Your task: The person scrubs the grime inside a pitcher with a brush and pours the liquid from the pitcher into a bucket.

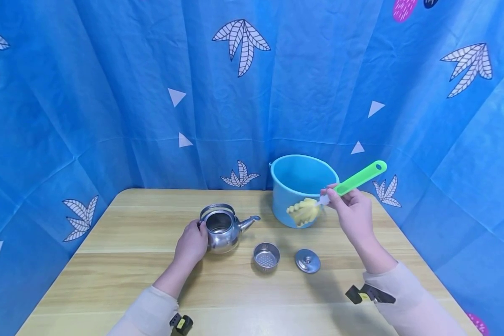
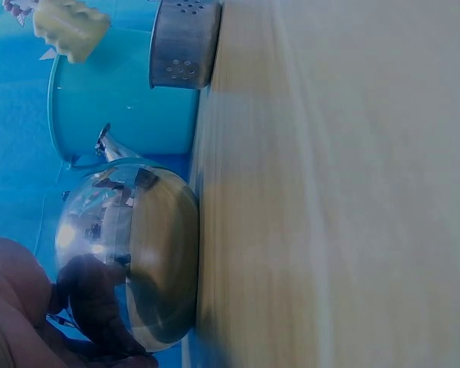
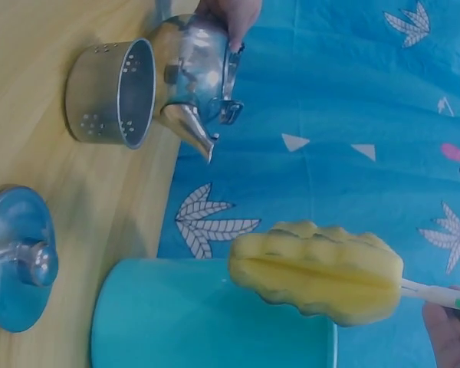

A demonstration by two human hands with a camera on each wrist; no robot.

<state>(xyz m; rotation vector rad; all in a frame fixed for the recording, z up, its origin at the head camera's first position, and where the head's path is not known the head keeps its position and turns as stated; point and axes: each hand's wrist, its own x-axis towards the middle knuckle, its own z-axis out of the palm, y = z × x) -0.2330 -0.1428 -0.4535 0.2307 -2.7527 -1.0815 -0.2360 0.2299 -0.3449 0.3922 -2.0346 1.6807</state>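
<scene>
A shiny metal teapot (image 1: pixel 226 241) stands on the table without its lid, spout to the right. My left hand (image 1: pixel 192 241) grips it at the left side, thumb near the rim; in the left wrist view the fingers (image 2: pixel 100 307) lie against its round body. My right hand (image 1: pixel 356 215) pinches a sponge brush by the lower part of its green handle (image 1: pixel 363 177). The brush's yellow sponge head (image 3: pixel 314 272) points left and slightly down, held up in front of the blue bucket (image 1: pixel 282 203).
Between teapot and bucket, nearer me, sits a perforated metal strainer cup (image 1: pixel 266 257). To its right lies the round metal lid (image 1: pixel 307 261), knob up. A blue patterned curtain (image 1: pixel 231 107) hangs behind and beside the wooden table (image 1: pixel 235 298).
</scene>
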